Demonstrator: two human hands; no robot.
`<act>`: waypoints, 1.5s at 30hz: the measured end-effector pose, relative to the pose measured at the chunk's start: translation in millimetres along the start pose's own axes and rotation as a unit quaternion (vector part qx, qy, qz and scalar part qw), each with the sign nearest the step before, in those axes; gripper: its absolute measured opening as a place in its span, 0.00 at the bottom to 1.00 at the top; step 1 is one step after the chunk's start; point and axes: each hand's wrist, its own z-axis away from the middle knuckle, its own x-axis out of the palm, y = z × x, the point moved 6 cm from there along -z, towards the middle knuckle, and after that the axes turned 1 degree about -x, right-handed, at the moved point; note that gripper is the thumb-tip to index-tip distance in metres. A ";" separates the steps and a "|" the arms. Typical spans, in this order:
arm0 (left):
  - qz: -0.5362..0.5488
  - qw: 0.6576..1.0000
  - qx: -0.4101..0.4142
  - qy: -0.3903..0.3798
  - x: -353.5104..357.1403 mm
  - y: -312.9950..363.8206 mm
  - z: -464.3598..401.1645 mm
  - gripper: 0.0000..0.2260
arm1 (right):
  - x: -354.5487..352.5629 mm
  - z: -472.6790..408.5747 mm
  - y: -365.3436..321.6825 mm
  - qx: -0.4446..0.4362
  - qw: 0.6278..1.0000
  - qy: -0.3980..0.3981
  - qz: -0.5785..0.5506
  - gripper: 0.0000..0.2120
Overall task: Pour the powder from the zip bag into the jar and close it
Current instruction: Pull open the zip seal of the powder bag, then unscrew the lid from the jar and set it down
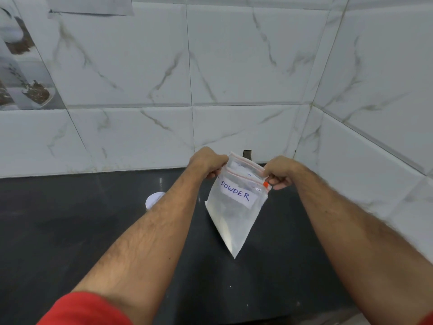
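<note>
We read "POWDER", handwritten in blue ink, on a white label [235,194] on the zip bag [232,221], frame centre.

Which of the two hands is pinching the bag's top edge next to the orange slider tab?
The right hand; the orange slider sits by its fingertips, while the left hand grips the zip bag opposite.

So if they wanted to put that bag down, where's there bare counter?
The dark counter is bare left of the left forearm and in front, under the zip bag. It's tighter behind that forearm, where a white round object sits partly hidden.
</note>
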 end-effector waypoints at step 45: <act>-0.010 0.995 -0.065 0.071 -75.2 -235.6 17.9 0.40 | 311.0 5.5 -76.4 -0.211 0.954 -0.207 -0.056 0.43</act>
